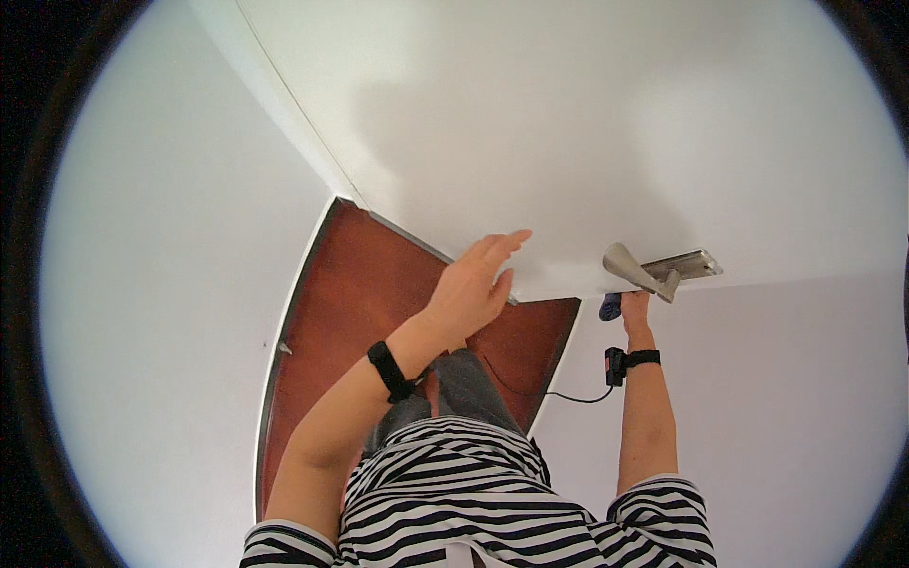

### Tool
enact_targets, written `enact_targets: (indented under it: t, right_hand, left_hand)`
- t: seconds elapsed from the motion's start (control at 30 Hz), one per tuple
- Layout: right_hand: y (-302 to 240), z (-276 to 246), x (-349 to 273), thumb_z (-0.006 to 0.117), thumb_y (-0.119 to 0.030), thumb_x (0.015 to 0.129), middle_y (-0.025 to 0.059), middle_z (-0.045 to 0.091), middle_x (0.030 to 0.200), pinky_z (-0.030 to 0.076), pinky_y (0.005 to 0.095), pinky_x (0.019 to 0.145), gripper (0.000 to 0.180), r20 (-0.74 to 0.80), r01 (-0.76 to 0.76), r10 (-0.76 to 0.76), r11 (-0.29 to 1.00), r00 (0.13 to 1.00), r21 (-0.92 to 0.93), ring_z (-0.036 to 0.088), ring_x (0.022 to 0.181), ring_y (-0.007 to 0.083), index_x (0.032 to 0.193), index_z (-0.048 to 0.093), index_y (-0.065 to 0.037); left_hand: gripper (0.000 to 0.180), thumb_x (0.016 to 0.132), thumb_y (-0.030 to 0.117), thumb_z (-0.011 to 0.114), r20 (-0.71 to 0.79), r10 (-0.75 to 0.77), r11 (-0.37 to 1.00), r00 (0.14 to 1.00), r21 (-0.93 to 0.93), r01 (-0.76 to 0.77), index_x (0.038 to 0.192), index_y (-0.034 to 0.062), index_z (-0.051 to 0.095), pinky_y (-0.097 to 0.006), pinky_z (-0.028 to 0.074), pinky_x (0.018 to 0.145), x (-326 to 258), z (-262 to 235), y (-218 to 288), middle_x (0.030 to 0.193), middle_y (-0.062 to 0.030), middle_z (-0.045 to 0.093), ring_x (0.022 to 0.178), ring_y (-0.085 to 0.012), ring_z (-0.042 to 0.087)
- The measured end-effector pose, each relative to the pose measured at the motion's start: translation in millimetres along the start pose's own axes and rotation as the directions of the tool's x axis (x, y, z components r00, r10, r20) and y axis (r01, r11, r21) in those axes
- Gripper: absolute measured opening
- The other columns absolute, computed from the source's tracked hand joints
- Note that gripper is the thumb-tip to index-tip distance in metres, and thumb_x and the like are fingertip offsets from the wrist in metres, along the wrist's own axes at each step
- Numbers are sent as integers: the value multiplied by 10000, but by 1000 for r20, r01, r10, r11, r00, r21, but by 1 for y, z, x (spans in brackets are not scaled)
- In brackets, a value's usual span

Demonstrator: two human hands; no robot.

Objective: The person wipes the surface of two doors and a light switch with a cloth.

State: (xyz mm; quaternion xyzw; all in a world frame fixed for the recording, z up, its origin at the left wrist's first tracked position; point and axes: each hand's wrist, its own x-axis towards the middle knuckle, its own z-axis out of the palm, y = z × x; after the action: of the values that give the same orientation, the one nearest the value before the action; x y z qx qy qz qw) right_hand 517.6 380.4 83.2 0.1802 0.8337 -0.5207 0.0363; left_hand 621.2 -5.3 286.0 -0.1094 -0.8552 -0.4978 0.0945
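My left hand (471, 284) is raised in front of the white door (530, 142), holding nothing. Its fingers are stretched out, with the thumb apart. At the right, my right hand (637, 310) is low beside the metal lever handle (634, 267), whose plate sits on the door's edge. The handle hides most of that hand's fingers. A small dark blue thing (610, 307), perhaps bunched cloth, shows right against the right hand and seems held in it. Whether the right hand touches the handle is not clear.
A white wall (180, 284) stands at the left, and a pale wall (786, 398) at the right. Below lies a reddish-brown floor (331, 303) with dark edging. A thin black cable (578, 399) hangs from the black device (615, 367) strapped to my right wrist.
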Motion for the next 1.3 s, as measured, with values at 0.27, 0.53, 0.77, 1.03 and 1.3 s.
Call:
enact_targets:
  t: [0.27, 0.53, 0.77, 1.03, 1.3]
  right_hand:
    - [2, 14, -3, 491, -126, 897, 216, 620, 1025, 452, 431, 773, 250, 14, 4, -1, 978, 1000, -207, 581, 886, 351, 1093, 581, 1]
    - [16, 11, -3, 508, -58, 860, 215, 563, 813, 454, 465, 688, 112, -152, 81, -122, 964, 981, -253, 565, 768, 411, 928, 479, 27]
    - [8, 17, -16, 548, -114, 799, 241, 633, 974, 466, 467, 829, 221, -140, 41, -88, 950, 986, -308, 582, 927, 444, 971, 632, -2]
    - [22, -7, -2, 538, -79, 811, 211, 662, 894, 490, 424, 793, 352, 51, 115, -108, 980, 993, -163, 627, 886, 370, 1150, 630, -49]
    - [-59, -74, -27, 481, -8, 919, 119, 511, 1250, 479, 323, 895, 463, 218, -124, -105, 557, 970, 821, 534, 1077, 211, 1370, 384, -40]
  left_hand:
    - [579, 810, -13, 546, 196, 207, 974, 958, 49, -220, 1361, 65, 390, -412, 417, 982, 29, 49, 31, 1316, -161, 462, 1183, -352, 451]
    - [673, 762, -33, 588, 228, 312, 933, 922, 109, -343, 1381, -5, 322, -448, 339, 1052, 45, 93, 57, 1405, -202, 347, 1276, -396, 349]
    - [650, 775, -11, 588, 197, 314, 926, 929, 154, -346, 1376, -2, 342, -457, 301, 1075, 45, 120, 64, 1392, -199, 369, 1313, -389, 310]
    - [608, 810, 36, 609, 237, 295, 906, 926, 238, -350, 1367, 16, 364, -467, 283, 1080, 65, 151, 97, 1337, -180, 442, 1283, -374, 363]
    - [476, 798, 45, 652, 85, 139, 931, 987, 327, -159, 1250, 43, 502, -423, 400, 990, 59, 165, 127, 1213, -171, 558, 1193, -350, 477]
